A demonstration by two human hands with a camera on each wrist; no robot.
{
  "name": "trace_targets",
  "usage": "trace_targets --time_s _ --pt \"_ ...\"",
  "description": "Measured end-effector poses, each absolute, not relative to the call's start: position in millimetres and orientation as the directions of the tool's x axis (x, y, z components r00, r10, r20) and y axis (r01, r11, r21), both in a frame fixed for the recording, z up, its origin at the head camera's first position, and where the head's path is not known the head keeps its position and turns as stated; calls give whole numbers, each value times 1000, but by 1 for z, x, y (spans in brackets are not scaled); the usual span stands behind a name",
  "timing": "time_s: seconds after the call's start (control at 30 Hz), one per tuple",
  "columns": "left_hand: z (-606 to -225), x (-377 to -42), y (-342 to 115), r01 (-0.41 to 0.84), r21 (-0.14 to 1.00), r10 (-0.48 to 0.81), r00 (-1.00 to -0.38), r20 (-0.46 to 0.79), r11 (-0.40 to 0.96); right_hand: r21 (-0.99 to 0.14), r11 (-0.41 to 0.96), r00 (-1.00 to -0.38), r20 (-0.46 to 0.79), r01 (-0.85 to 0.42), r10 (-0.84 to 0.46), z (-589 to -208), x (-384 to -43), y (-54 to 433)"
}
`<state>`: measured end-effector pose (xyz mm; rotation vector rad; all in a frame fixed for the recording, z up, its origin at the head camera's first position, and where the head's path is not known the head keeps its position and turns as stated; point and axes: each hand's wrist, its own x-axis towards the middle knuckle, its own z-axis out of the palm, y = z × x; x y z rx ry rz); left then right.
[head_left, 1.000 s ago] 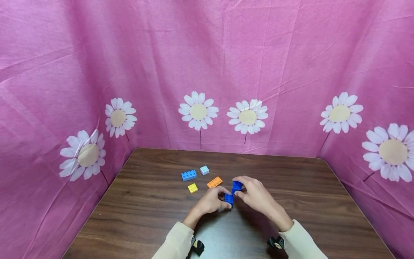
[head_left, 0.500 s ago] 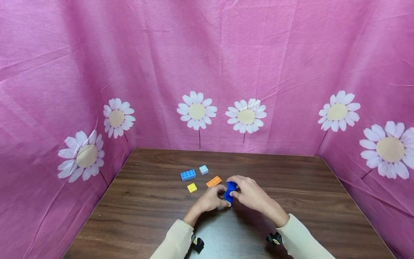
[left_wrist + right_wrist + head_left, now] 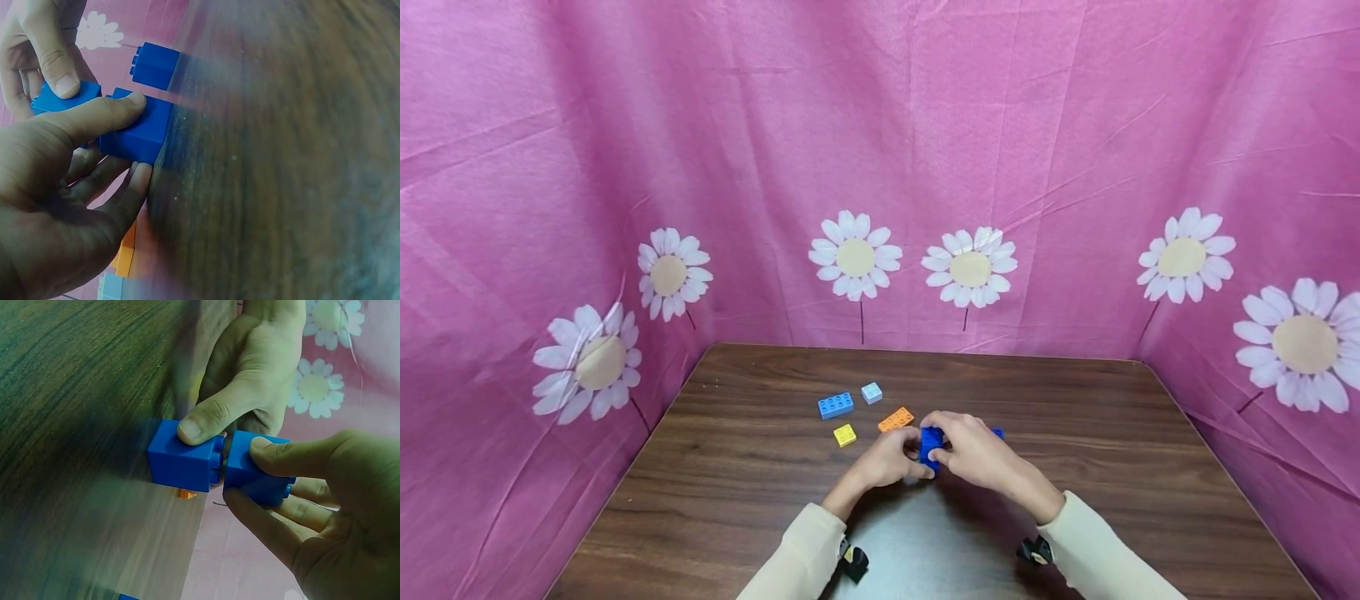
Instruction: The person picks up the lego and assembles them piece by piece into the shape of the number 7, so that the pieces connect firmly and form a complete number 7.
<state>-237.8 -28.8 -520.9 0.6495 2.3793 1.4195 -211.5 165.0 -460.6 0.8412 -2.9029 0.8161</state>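
On the table, my left hand (image 3: pixel 883 460) pinches a dark blue toy building brick (image 3: pixel 181 456) between thumb and fingers, its studs facing up. My right hand (image 3: pixel 977 452) grips a second dark blue brick (image 3: pixel 253 478) right over those studs. A narrow gap with the lower brick's studs shows between the two bricks in the right wrist view. From above, the upper brick (image 3: pixel 930 442) covers most of the lower one. A third dark blue brick (image 3: pixel 156 66) stands on the table beyond them, mostly hidden behind the right hand in the head view.
Left of and beyond the hands lie an orange brick (image 3: pixel 896 419), a yellow brick (image 3: pixel 845 435), a lighter blue long brick (image 3: pixel 836 406) and a pale blue brick (image 3: pixel 872 392). A pink flowered cloth (image 3: pixel 760 167) hangs around the wooden table (image 3: pixel 737 475).
My right hand has moved left with its brick, from beside the left hand's brick to over it. The third blue brick now peeks out behind the right hand. My left hand stays nearly still.
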Motion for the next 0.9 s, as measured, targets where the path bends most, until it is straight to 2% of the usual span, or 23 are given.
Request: trace_targets --time_s 0.27,0.9 --pt "-523 -238 -29 225 882 519 -854 -27 415 -487 727 -860 111 -484 -498 -467 -210 165" --pt "-521 -238 -29 228 890 518 -855 -11 395 -414 722 -830 211 -555 -516 -469 -207 159"
